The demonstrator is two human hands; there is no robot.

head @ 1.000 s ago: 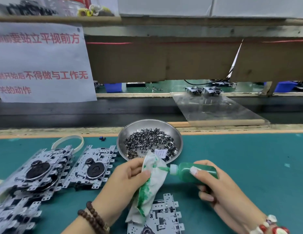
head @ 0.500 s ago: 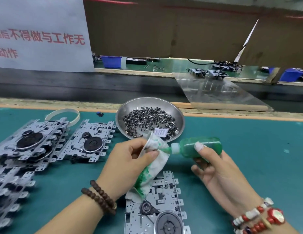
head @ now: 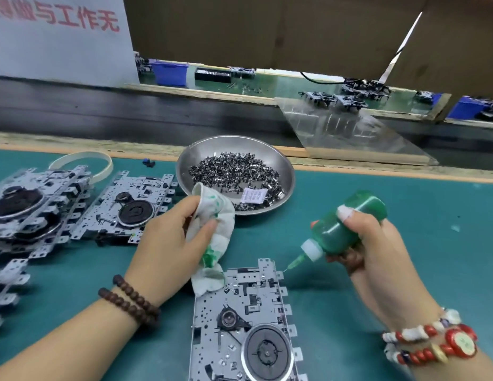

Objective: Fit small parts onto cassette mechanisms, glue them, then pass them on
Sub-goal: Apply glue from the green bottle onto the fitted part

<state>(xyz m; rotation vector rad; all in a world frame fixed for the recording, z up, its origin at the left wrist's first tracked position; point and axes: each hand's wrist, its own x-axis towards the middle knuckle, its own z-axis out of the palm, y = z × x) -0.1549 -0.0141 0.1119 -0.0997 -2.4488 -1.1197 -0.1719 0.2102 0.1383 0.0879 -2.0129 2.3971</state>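
A stack of cassette mechanisms [head: 33,210] lies left of the steel bowl [head: 278,166] of small parts [head: 234,171] on the green worktop [head: 405,204]. Before the bowl, the left hand [head: 168,243] has its fingers gripping a green-stained rag [head: 216,232]. Nearer still lies one mechanism [head: 245,325]. Right of the bowl, the right hand [head: 377,248] grips a green glue bottle [head: 344,226], nozzle tip at the mechanism's far corner.

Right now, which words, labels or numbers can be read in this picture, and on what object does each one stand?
"与工作无": red characters on the white paper sign at top left; the characters to their left are cut off by the frame.
Small white paper label lying in the metal bowl: it has printed lines, too small to read.
Green glue bottle: no text visible.
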